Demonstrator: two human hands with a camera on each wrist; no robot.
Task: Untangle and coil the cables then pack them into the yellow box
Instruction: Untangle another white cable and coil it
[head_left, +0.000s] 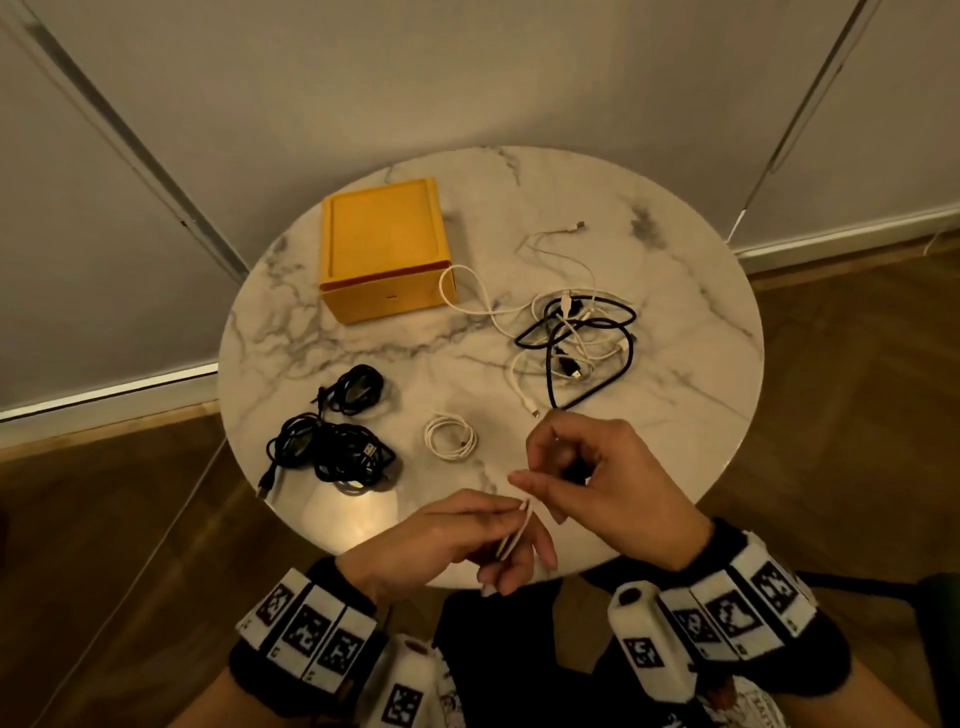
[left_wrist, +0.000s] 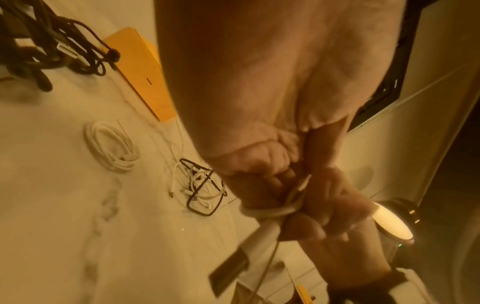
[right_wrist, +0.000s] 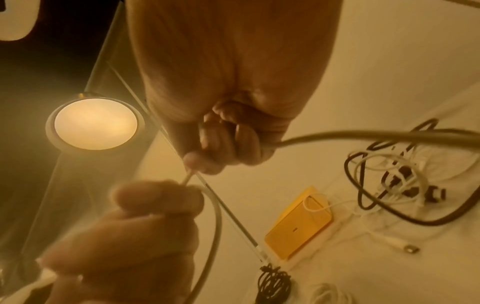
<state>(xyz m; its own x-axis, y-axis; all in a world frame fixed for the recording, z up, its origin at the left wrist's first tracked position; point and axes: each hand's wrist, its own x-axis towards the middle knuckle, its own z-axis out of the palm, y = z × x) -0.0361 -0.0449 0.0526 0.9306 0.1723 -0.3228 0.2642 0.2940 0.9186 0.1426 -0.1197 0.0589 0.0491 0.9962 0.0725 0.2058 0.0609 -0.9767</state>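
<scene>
Looking down from the head camera, we see our left hand (head_left: 457, 540) pinching a white cable (head_left: 514, 530) while our right hand (head_left: 597, 478) grips it just beside, above the near edge of the round marble desk (head_left: 691, 332). The closed yellow box (head_left: 387, 249) sits at the far left, a tangled pile of black and white cables (head_left: 576, 338) to its right, two black coils (head_left: 332, 441) and a small white coil (head_left: 449, 436) nearer.

From the left wrist, we see the cable looped around our curled fingers (left_wrist: 272, 164).

From the right wrist, our fingers (right_wrist: 233, 142) close on the cable, which runs down to the left hand.
</scene>
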